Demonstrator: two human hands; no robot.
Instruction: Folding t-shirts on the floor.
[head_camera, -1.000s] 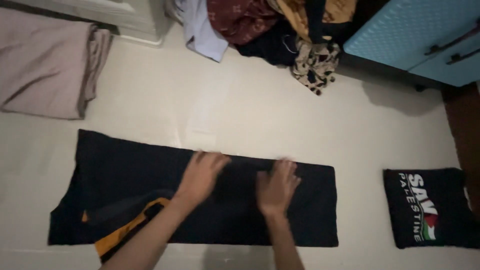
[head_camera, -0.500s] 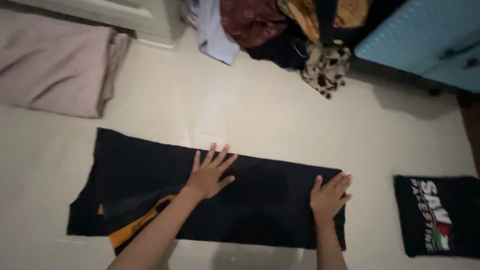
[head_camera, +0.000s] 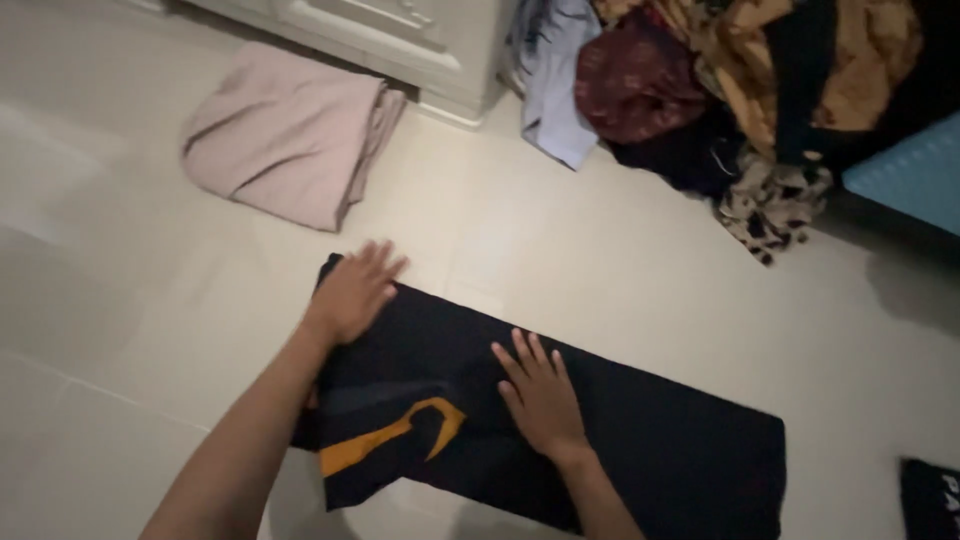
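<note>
A black garment (head_camera: 650, 440) with an orange curved mark (head_camera: 390, 440) lies folded into a long strip on the pale tiled floor. My left hand (head_camera: 352, 290) lies flat on its far left corner, fingers spread. My right hand (head_camera: 540, 392) presses flat on the middle of the strip, just right of the orange mark. Neither hand holds anything.
A folded pinkish-beige cloth (head_camera: 290, 145) lies at the back left beside a white cabinet (head_camera: 400, 30). A heap of mixed clothes (head_camera: 720, 90) sits at the back right next to a blue drawer unit (head_camera: 905, 170). Another folded black garment (head_camera: 930, 495) shows at the right edge.
My left hand slid left to the garment's far left corner. My right hand came back from the right end to the middle. The view shifted left.
</note>
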